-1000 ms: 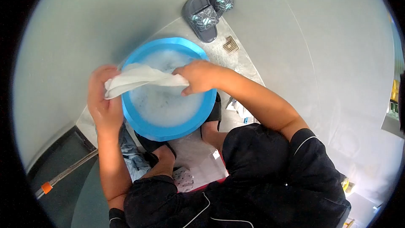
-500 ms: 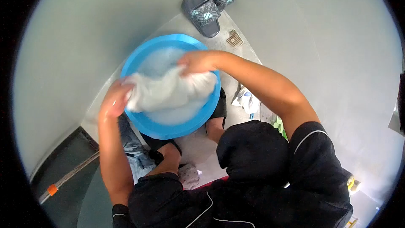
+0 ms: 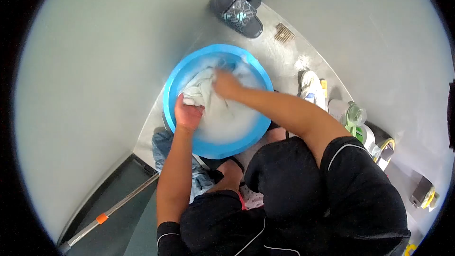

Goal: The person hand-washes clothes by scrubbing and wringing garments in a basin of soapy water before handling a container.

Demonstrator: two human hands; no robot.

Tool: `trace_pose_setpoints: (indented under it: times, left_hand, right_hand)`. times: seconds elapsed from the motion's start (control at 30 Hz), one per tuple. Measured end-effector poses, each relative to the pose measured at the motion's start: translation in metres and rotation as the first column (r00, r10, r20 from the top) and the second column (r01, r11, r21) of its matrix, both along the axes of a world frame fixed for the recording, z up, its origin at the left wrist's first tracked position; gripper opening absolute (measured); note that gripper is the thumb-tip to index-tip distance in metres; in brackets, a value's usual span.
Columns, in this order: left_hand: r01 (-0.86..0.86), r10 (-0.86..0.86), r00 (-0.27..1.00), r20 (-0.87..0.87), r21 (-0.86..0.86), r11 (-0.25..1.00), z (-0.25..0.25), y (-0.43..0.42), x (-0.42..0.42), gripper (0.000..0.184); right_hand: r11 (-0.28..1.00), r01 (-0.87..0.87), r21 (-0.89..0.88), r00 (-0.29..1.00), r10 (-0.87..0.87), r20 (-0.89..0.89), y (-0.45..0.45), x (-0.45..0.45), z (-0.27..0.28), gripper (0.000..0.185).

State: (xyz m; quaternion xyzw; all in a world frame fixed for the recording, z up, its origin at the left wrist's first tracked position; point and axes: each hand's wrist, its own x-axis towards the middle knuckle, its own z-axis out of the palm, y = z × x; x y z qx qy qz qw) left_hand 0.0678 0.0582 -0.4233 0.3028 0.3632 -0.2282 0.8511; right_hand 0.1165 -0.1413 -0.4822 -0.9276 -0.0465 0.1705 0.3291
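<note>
A white cloth (image 3: 204, 89) lies bunched in a blue basin (image 3: 171, 106) of cloudy, sudsy water (image 3: 222, 125). My left hand (image 3: 188, 113) is at the near left side of the cloth, palm turned up, its thumb and fingers closed around an edge. From the right, my right hand (image 3: 226, 84) reaches over the basin and grips the cloth near its upper part. Motion blurs that hand, and its fingertips are hidden by the back of the hand. Part of the cloth trails down into the water.
Dark slides (image 3: 237, 13) stand beyond the basin near a floor drain (image 3: 284, 33). To the right are a white crumpled item (image 3: 311, 85) and bottles (image 3: 354, 114). Denim (image 3: 162, 149) lies by my left forearm, and a pole (image 3: 121, 203) leans at lower left. Grey walls rise on both sides.
The cloth was stretched between both hands above the basin; now it is lowered and bunched inside it. My hands have come closer together. The whole view has shifted, showing more on the right.
</note>
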Motion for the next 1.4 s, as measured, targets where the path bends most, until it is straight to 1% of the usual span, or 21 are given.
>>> trace_pose_setpoints:
  times: [0.13,0.23,0.27,0.33,0.37,0.47,0.53,0.6,0.63,0.73,0.8,0.87,0.9,1.0,1.13,1.2,1.23,1.27,1.33,1.37,1.4]
  left_hand:
    - [0.021,-0.021,1.000,0.001,-0.086,0.996,-0.010,0.006,-0.002,0.057]
    - [0.159,0.019,0.953,0.302,-0.552,0.819,-0.038,0.022,-0.012,0.051]
    - [0.164,0.008,0.954,0.299,-0.545,0.822,-0.043,0.016,-0.017,0.051]
    - [-0.219,0.220,0.975,0.026,-0.026,0.975,-0.021,-0.024,-0.027,0.050]
    - [-0.219,0.220,0.975,0.024,-0.028,0.975,-0.022,-0.022,-0.027,0.050]
    - [0.180,-0.003,0.956,0.292,-0.581,0.793,-0.039,0.010,-0.007,0.049]
    - [0.320,-0.023,0.915,0.402,-0.692,0.647,-0.021,0.005,0.002,0.049]
    - [-0.146,0.123,0.969,-0.214,-0.092,0.985,0.004,-0.016,-0.001,0.065]
    - [-0.111,0.108,0.994,0.028,0.150,0.982,-0.015,-0.030,-0.003,0.070]
    - [-0.021,0.014,0.997,-0.070,-0.095,0.995,0.030,-0.040,0.007,0.065]
    - [0.024,-0.026,1.000,-0.016,-0.136,0.990,0.010,-0.025,0.009,0.063]
    - [-0.153,0.136,0.978,-0.157,-0.100,0.983,-0.001,-0.025,-0.003,0.064]
    - [-0.041,0.054,0.995,-0.081,0.160,0.986,0.023,-0.052,-0.003,0.060]
    - [0.011,-0.004,0.999,0.041,-0.169,0.986,0.049,-0.049,0.000,0.053]
    - [-0.138,0.144,0.988,0.058,-0.099,0.985,0.025,-0.025,0.005,0.057]
    - [-0.100,0.108,0.990,0.087,-0.090,0.991,0.012,-0.022,0.013,0.061]
    - [-0.080,0.085,0.993,0.084,-0.059,0.995,0.013,-0.026,0.015,0.063]
    - [-0.061,0.062,0.996,0.069,-0.024,0.998,0.016,-0.028,0.011,0.064]
    - [-0.042,0.047,0.996,0.075,-0.055,0.998,0.013,-0.029,0.006,0.065]
    - [-0.017,0.026,0.995,0.100,-0.090,0.996,0.012,-0.030,0.009,0.066]
    - [-0.013,0.024,0.994,0.109,-0.097,0.995,0.011,-0.033,0.012,0.066]
  right_hand:
    - [0.844,-0.523,0.115,0.845,0.532,-0.061,0.030,-0.043,0.146,0.034]
    - [0.813,-0.565,0.142,0.825,0.558,0.086,0.037,-0.059,0.163,0.036]
    - [0.817,-0.557,0.152,0.831,0.550,0.088,0.045,-0.052,0.139,0.036]
    - [0.936,-0.208,0.286,0.975,0.221,-0.015,0.062,-0.040,0.077,0.038]
    - [0.943,-0.080,0.323,0.993,0.104,-0.057,0.065,-0.039,0.064,0.040]
    - [0.989,-0.127,0.075,0.992,0.127,0.006,0.057,-0.049,0.083,0.046]
    - [0.956,-0.290,0.051,0.948,0.280,0.153,0.051,-0.062,0.104,0.049]
    - [0.895,-0.443,0.055,0.868,0.413,0.275,0.044,-0.052,0.119,0.047]
    - [0.959,-0.272,0.082,0.955,0.258,0.147,0.042,-0.022,0.117,0.047]
    - [0.995,-0.035,0.095,0.999,0.031,0.043,0.042,-0.027,0.126,0.049]
    - [0.933,-0.325,0.155,0.944,0.309,0.117,0.035,-0.046,0.146,0.049]
    - [0.916,-0.348,0.201,0.938,0.340,0.071,0.030,-0.035,0.139,0.048]
    - [0.943,-0.311,0.119,0.950,0.310,0.030,0.025,-0.019,0.115,0.049]
    - [0.995,-0.074,0.060,0.993,0.079,-0.092,-0.009,0.025,0.065,0.050]
    - [0.966,0.250,0.061,0.962,-0.241,-0.131,-0.016,0.023,0.062,0.044]
    - [0.943,-0.274,-0.188,0.925,0.312,0.217,-0.008,0.001,0.051,0.034]
    - [0.775,-0.630,0.055,0.770,0.632,-0.089,-0.019,0.016,0.063,0.036]
    - [0.774,-0.630,0.061,0.768,0.633,-0.095,-0.024,0.024,0.055,0.036]
    - [0.948,-0.130,0.292,0.947,0.205,-0.245,-0.031,0.029,0.013,0.043]
    - [0.956,0.187,0.225,0.979,-0.163,-0.121,-0.024,0.025,0.002,0.039]
    - [0.957,0.187,0.221,0.980,-0.166,-0.111,-0.019,0.021,0.018,0.039]
